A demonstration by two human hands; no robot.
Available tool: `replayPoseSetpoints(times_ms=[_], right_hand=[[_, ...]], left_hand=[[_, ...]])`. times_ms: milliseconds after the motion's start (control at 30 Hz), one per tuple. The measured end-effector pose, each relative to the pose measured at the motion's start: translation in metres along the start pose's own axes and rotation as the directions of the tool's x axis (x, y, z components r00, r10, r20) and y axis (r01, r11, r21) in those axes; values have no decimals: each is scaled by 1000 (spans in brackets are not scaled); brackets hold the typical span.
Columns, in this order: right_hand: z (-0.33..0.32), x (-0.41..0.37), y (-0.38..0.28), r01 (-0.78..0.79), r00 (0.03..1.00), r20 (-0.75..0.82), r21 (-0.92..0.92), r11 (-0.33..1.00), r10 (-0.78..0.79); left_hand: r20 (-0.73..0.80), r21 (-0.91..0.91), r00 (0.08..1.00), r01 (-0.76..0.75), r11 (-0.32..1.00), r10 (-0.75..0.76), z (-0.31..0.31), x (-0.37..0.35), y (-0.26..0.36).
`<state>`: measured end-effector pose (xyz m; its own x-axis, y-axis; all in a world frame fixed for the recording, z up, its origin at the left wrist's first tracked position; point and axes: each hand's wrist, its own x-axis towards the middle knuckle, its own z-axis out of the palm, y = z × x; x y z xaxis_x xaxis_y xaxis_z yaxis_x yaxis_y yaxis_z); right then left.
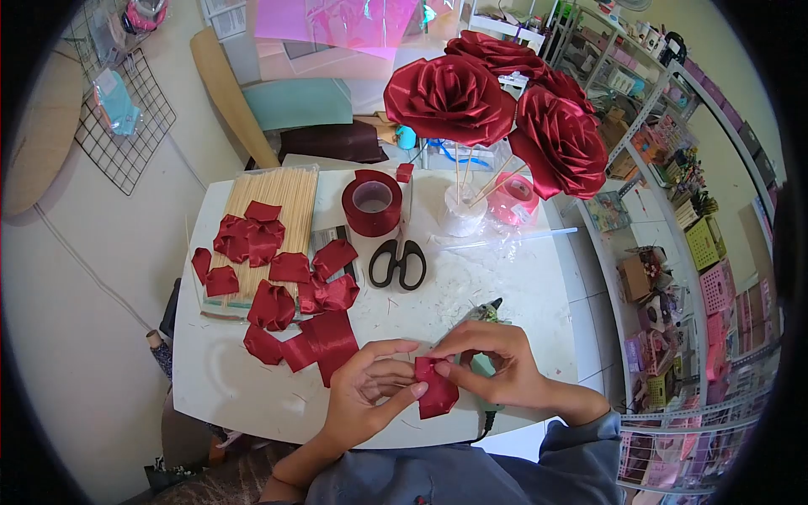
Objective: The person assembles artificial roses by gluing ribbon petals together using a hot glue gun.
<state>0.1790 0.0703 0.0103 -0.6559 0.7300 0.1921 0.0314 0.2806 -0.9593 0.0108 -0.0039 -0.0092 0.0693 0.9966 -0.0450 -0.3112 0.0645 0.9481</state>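
Note:
Near the table's front edge, a small dark red satin piece (437, 392) is held between both hands. My left hand (370, 390) has its thumb on the piece's left side, with its other fingers curled behind. My right hand (491, 364) pinches the piece's upper right edge between thumb and fingertips. Partly hidden behind my right hand lies a green glue gun (483, 365), its black cord running to the table's front edge. To the left are flat red satin squares (330, 338) and a scatter of folded red pieces (272, 305).
Black-handled scissors (397, 264) lie mid-table below a red ribbon roll (372, 203). Bamboo sticks (286, 198) sit at the left. Large red satin roses (450, 99) stand on sticks in a white holder (462, 212), beside a pink roll (513, 199). Shelves (673, 210) line the right.

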Motion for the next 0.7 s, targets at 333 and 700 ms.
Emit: replayPoseSetpoints(times_ms=[333,700], right_hand=[[-5,1,3,335,942,115,-250,909,-315],[-4,2,3,519,855,239,-373,769,-461]], left_hand=[[45,-69,997,70,995,-67,-3,0,1],[46,-88,997,66,994,-62,-7,-1,2]])
